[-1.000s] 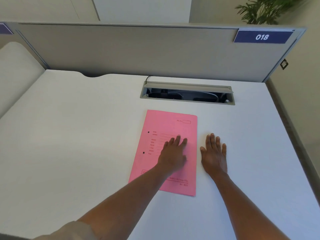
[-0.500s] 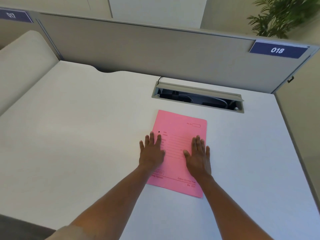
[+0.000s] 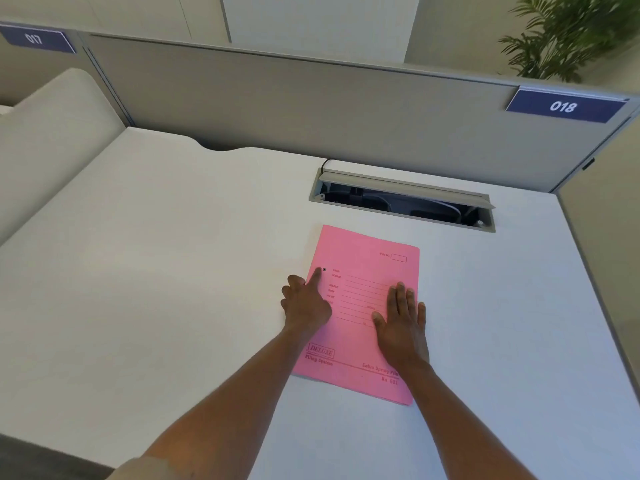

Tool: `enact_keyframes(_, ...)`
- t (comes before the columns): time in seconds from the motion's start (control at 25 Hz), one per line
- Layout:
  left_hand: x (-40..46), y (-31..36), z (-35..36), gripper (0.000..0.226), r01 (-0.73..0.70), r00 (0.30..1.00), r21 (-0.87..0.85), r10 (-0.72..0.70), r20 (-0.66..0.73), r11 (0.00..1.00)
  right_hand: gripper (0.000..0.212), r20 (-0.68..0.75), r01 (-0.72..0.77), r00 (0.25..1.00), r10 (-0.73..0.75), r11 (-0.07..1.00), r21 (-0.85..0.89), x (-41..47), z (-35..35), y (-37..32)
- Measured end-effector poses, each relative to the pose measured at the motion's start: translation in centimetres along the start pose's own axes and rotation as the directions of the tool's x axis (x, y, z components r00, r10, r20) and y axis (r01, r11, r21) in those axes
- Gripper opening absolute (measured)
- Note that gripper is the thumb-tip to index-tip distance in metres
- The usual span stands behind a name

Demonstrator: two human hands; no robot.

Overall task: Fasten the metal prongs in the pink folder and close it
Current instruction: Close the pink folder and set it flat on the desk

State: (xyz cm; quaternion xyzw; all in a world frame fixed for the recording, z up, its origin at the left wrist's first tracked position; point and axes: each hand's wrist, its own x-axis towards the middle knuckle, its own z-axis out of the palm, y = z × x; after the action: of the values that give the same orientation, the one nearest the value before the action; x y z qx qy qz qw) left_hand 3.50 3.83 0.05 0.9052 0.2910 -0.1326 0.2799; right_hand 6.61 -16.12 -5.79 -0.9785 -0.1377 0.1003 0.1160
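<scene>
The pink folder [image 3: 363, 271] lies shut and flat on the white desk [image 3: 173, 271], printed cover up. My left hand [image 3: 306, 303] rests at its left edge with the index finger stretched toward a small dark hole near the spine and the other fingers curled. My right hand [image 3: 401, 323] lies flat, palm down, fingers together, on the right half of the cover. No metal prongs show; whatever is inside the folder is hidden.
An open cable tray [image 3: 401, 202] with dark wires is sunk into the desk just beyond the folder. A grey partition [image 3: 311, 109] with the labels 017 and 018 walls the far edge. A plant stands behind it at the right.
My left hand slid from the cover's middle to its left edge and now points one finger at the hole. My right hand moved from the desk onto the cover. The view shifted.
</scene>
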Motion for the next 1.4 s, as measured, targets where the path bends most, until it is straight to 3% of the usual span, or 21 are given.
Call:
enact_keyframes(0.08, 0.4, 0.1, -0.6, 0.085, 0.086, 0.996, -0.144, -0.086, 0.006, 0.986, 0.071, 0.003, -0.004, 1.0, 0.004, 1.0, 0.008, 0.0, -0.1, -0.1)
enact_keyframes(0.2, 0.9, -0.2, -1.5, 0.065, 0.147, 0.989, -0.375, -0.138, 0.049, 0.915, 0.071, 0.005, -0.013, 1.0, 0.013, 1.0, 0.004, -0.2, -0.2, 0.0)
enact_keyframes(0.32, 0.1, -0.7, -2.3, 0.052, 0.106, 0.993, -0.445, -0.075, 0.087, 0.889, 0.072, -0.018, -0.027, 0.999, 0.027, 1.0, 0.0, 0.0, -0.1, -0.1)
enact_keyframes(0.52, 0.2, -2.3, -2.7, 0.058, 0.036, 0.982, -0.558, 0.073, 0.172, 0.829, 0.073, -0.025, -0.034, 0.999, 0.034, 0.999, -0.011, 0.3, 0.1, -0.4)
enact_keyframes(0.6, 0.6, -3.3, -2.8, 0.062, 0.025, 0.973, -0.624, 0.125, 0.195, 0.781, 0.073, -0.06, -0.064, 0.996, 0.068, 0.996, 0.062, 0.2, 0.1, -0.8)
enact_keyframes(0.8, 1.8, -5.1, -5.1, 0.067, 0.048, 0.959, -0.74, 0.177, 0.222, 0.671, 0.059, -0.206, -0.259, 0.911, 0.356, 0.886, 0.385, 0.9, -1.2, -3.5)
enact_keyframes(0.92, 3.7, -7.0, -7.1, 0.064, 0.053, 0.955, -0.763, 0.191, 0.228, 0.644, 0.051, -0.191, -0.211, 0.914, 0.357, 0.822, 0.529, 2.3, -2.8, -5.4)
enact_keyframes(1.08, 6.4, -10.0, -10.2, 0.065, 0.006, 0.966, -0.724, 0.184, 0.183, 0.689, 0.045, -0.106, -0.201, 0.925, 0.365, 0.707, 0.678, 4.3, -4.7, -9.6)
enact_keyframes(1.2, 8.1, -11.9, -12.6, 0.069, -0.07, 0.982, -0.613, 0.163, 0.097, 0.787, 0.045, -0.101, -0.159, 0.943, 0.317, 0.695, 0.701, 6.4, -5.1, -13.2)
enact_keyframes(1.4, 12.0, -14.1, -15.8, 0.08, -0.059, 0.997, -0.467, 0.073, 0.012, 0.882, 0.041, -0.015, -0.139, 0.977, 0.211, 0.694, 0.707, 10.0, -6.3, -17.9)
